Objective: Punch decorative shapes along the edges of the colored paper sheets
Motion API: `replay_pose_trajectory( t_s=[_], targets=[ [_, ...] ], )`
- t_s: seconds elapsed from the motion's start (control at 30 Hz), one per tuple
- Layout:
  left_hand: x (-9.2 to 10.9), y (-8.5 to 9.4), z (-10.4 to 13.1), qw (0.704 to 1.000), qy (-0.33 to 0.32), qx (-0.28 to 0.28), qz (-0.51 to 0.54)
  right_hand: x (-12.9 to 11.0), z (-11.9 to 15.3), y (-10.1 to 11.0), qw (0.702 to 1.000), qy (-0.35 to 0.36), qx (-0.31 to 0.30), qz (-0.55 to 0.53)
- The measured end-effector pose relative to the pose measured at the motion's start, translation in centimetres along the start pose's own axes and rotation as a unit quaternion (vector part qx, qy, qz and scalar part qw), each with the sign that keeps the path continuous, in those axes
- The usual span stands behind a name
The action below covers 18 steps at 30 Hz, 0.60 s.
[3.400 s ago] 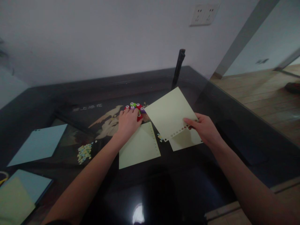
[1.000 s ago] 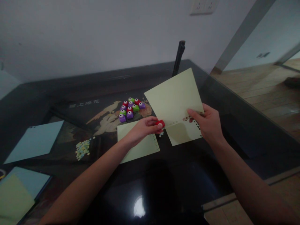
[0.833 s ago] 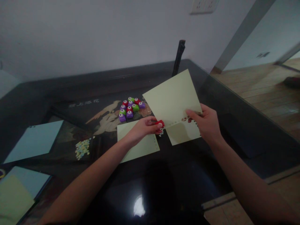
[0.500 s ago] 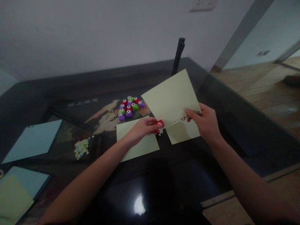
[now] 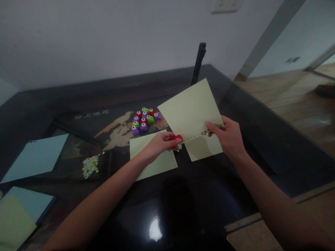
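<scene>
My left hand (image 5: 163, 144) is closed around a small red craft punch (image 5: 178, 138), which sits at the lower left corner of a pale yellow-green sheet of paper (image 5: 192, 106). Pinched between thumb and fingers, the sheet's right side is held up by my right hand (image 5: 227, 134). A row of small punched holes runs along its lower edge. Under my left hand lies another pale sheet (image 5: 154, 162) with holes down its right edge. A third pale sheet (image 5: 204, 148) rests below the raised one. Tiny paper bits (image 5: 179, 147) lie beneath the punch.
Several red, green and purple punches (image 5: 143, 122) are grouped behind my left hand on the black table (image 5: 125, 216). A heap of paper cutouts (image 5: 90, 166) lies to the left, near a blue sheet (image 5: 36, 157) and a stack of blue and yellow paper (image 5: 21, 212). A black post (image 5: 199, 62) stands at the back.
My left thumb has shifted slightly over the red punch, covering more of its pale top. Otherwise both hands and the raised sheet have barely moved.
</scene>
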<state>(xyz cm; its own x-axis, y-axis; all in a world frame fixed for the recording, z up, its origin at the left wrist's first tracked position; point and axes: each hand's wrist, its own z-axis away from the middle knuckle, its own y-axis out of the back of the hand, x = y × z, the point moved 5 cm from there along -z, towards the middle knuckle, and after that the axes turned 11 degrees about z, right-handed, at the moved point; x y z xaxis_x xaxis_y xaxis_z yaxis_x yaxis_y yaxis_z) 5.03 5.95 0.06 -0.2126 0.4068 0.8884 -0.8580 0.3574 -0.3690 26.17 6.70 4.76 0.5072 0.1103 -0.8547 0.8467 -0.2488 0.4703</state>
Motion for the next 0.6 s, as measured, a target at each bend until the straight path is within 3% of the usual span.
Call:
replay_pose_trajectory(
  t_s=[0.6],
  targets=[
    [-0.09,0.06,-0.02,1.000,0.019,0.005,-0.017,-0.07,-0.01,-0.21,1.000,0.009,-0.020,0.015]
  ],
)
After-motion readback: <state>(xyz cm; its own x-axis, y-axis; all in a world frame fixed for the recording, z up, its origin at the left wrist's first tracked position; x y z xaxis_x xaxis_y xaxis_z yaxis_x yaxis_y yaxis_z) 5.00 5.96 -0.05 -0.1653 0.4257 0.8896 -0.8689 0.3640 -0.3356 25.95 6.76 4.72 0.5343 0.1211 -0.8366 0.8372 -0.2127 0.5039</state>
